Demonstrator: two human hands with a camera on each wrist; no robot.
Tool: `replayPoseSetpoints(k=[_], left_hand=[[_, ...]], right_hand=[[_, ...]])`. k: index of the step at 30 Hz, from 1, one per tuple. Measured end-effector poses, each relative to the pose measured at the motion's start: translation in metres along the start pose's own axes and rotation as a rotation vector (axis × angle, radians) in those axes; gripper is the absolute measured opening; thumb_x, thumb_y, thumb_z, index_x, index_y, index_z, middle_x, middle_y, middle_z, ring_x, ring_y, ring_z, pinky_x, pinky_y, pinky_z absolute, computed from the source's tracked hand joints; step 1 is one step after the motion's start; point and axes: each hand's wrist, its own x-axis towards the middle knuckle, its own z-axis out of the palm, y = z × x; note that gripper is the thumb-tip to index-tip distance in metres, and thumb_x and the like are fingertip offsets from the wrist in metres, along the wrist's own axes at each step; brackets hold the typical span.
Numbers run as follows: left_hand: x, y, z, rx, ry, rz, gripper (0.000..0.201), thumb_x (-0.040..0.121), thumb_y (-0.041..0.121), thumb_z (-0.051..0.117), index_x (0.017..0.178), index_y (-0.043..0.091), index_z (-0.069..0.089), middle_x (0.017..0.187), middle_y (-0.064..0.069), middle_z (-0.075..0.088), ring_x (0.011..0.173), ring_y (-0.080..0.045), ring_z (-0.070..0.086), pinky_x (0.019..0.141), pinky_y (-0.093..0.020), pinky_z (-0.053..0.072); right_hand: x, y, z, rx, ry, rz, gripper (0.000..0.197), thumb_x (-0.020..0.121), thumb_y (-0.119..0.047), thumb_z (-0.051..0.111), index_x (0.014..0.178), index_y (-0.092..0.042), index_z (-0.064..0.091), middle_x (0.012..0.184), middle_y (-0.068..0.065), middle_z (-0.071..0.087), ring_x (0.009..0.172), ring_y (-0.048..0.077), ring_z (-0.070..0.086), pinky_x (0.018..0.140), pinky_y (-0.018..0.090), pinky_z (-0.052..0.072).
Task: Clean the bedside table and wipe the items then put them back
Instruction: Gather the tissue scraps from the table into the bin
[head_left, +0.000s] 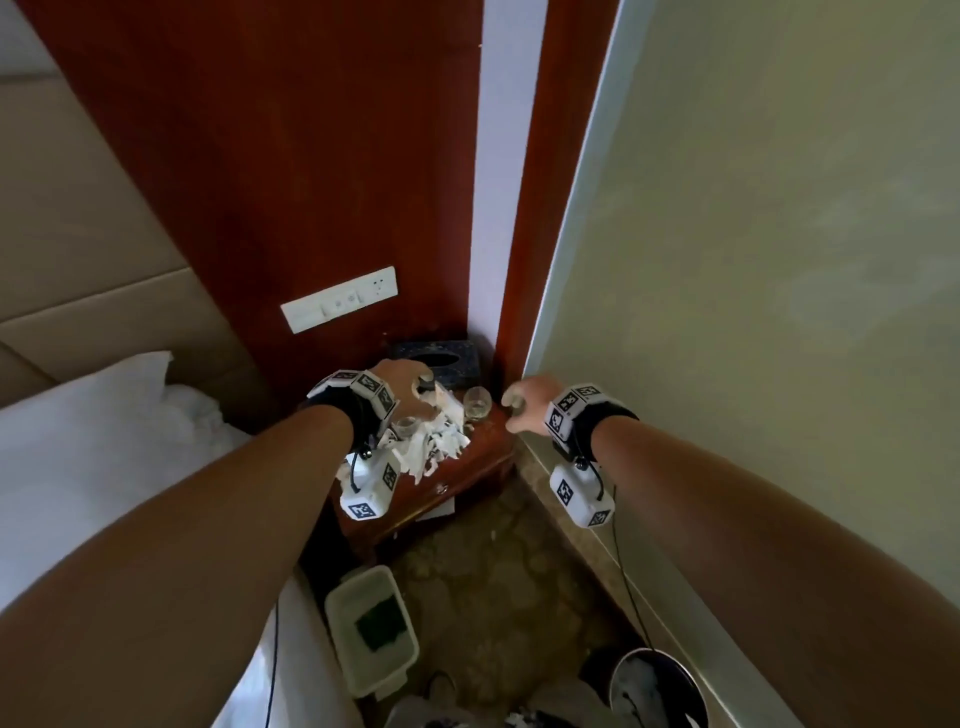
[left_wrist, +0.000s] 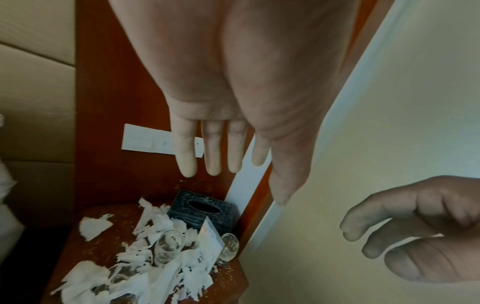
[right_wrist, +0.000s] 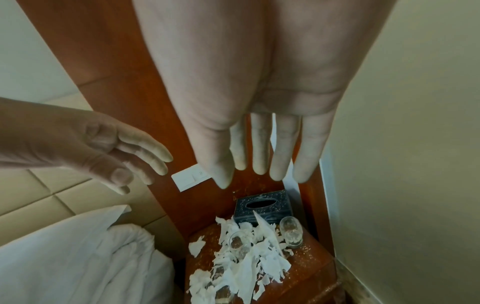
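While both hands (head_left: 402, 384) (head_left: 524, 402) hover empty, fingers (left_wrist: 185, 156) loosely spread; torn tissue (right_wrist: 246, 265) litters the bedside table (right_wrist: 306, 267); no writing legible.

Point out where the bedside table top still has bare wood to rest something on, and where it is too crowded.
Bare wood shows on the bedside table at its left rear, between the lone paper scrap and the headboard panel, and along the right front edge below the right-hand glass. The middle and front-left are buried in torn tissue around the other glass; the tissue box fills the back corner.

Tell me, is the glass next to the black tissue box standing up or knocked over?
Standing up. The glass rests on its base beside the tissue box, rim upward.
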Motion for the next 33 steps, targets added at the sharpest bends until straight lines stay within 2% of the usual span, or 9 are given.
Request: replayPoseSetpoints(k=[5, 10, 14, 16, 20, 23, 28, 30, 33], left_hand=[[0.020, -0.041, 0.000, -0.063, -0.032, -0.113, 0.074, 0.089, 0.039, 0.070, 0.150, 0.016, 0.037, 0.153, -0.009, 0.041, 0.136, -0.029, 0.044, 0.109, -0.037, 0.039], [0.052, -0.076, 0.008, -0.117, -0.030, -0.260, 0.072, 0.085, 0.041, 0.074, 0.146, 0.016, 0.043, 0.148, -0.008, 0.046, 0.133, -0.028, 0.046, 0.108, -0.036, 0.040], [0.075, -0.094, 0.019, -0.179, -0.068, -0.382, 0.073, 0.084, 0.042, 0.075, 0.146, 0.020, 0.043, 0.147, -0.007, 0.047, 0.132, -0.029, 0.047, 0.107, -0.037, 0.042], [0.086, -0.103, 0.028, -0.203, -0.065, -0.432, 0.070, 0.084, 0.040, 0.075, 0.144, 0.019, 0.045, 0.142, -0.008, 0.052, 0.128, -0.028, 0.051, 0.103, -0.035, 0.044], [0.100, -0.123, 0.047, -0.245, -0.057, -0.536, 0.070, 0.086, 0.034, 0.074, 0.146, 0.016, 0.043, 0.145, -0.009, 0.050, 0.131, -0.026, 0.049, 0.106, -0.033, 0.042], [0.103, -0.138, 0.063, -0.264, -0.065, -0.598, 0.070, 0.085, 0.030, 0.076, 0.145, 0.014, 0.044, 0.145, -0.010, 0.049, 0.132, -0.027, 0.047, 0.106, -0.033, 0.040], [0.112, -0.164, 0.099, -0.305, -0.100, -0.628, 0.074, 0.082, 0.024, 0.077, 0.147, 0.018, 0.041, 0.146, -0.010, 0.041, 0.135, -0.030, 0.042, 0.109, -0.041, 0.040], [0.119, -0.179, 0.115, -0.313, -0.110, -0.625, 0.081, 0.078, 0.022, 0.080, 0.148, 0.021, 0.039, 0.145, -0.010, 0.037, 0.134, -0.032, 0.041, 0.108, -0.044, 0.041], [0.130, -0.205, 0.144, -0.306, -0.140, -0.621, 0.092, 0.077, 0.020, 0.081, 0.152, 0.027, 0.029, 0.150, -0.007, 0.027, 0.136, -0.033, 0.032, 0.108, -0.046, 0.041]], right_hand=[[0.056, -0.023, 0.005, -0.058, -0.087, -0.064, 0.045, 0.083, -0.032, 0.072, 0.126, -0.026, 0.060, 0.127, -0.002, 0.061, 0.110, 0.020, 0.061, 0.096, 0.031, 0.050], [0.128, -0.042, 0.012, -0.138, -0.166, -0.178, 0.048, 0.084, -0.034, 0.070, 0.129, -0.025, 0.058, 0.128, 0.003, 0.061, 0.109, 0.022, 0.062, 0.097, 0.037, 0.051], [0.179, -0.049, 0.019, -0.179, -0.228, -0.245, 0.046, 0.086, -0.035, 0.069, 0.129, -0.026, 0.058, 0.134, 0.002, 0.058, 0.112, 0.022, 0.060, 0.098, 0.036, 0.049], [0.202, -0.050, 0.024, -0.201, -0.282, -0.261, 0.049, 0.089, -0.033, 0.066, 0.136, -0.022, 0.054, 0.135, 0.002, 0.057, 0.113, 0.022, 0.060, 0.091, 0.030, 0.048], [0.237, -0.052, 0.044, -0.216, -0.355, -0.300, 0.048, 0.090, -0.023, 0.063, 0.137, -0.019, 0.052, 0.132, 0.005, 0.058, 0.104, 0.021, 0.061, 0.075, 0.025, 0.048], [0.254, -0.059, 0.063, -0.244, -0.403, -0.321, 0.049, 0.090, -0.023, 0.064, 0.137, -0.017, 0.051, 0.130, 0.008, 0.059, 0.110, 0.025, 0.061, 0.086, 0.030, 0.051], [0.279, -0.072, 0.101, -0.268, -0.435, -0.337, 0.050, 0.087, -0.024, 0.064, 0.136, -0.018, 0.051, 0.130, 0.009, 0.058, 0.111, 0.027, 0.061, 0.093, 0.038, 0.053], [0.289, -0.078, 0.117, -0.285, -0.441, -0.364, 0.053, 0.090, -0.020, 0.063, 0.141, -0.020, 0.047, 0.138, 0.009, 0.053, 0.117, 0.027, 0.058, 0.096, 0.037, 0.050], [0.307, -0.084, 0.145, -0.314, -0.430, -0.426, 0.058, 0.090, -0.011, 0.061, 0.145, -0.021, 0.043, 0.151, 0.006, 0.038, 0.126, 0.027, 0.051, 0.098, 0.036, 0.048]])
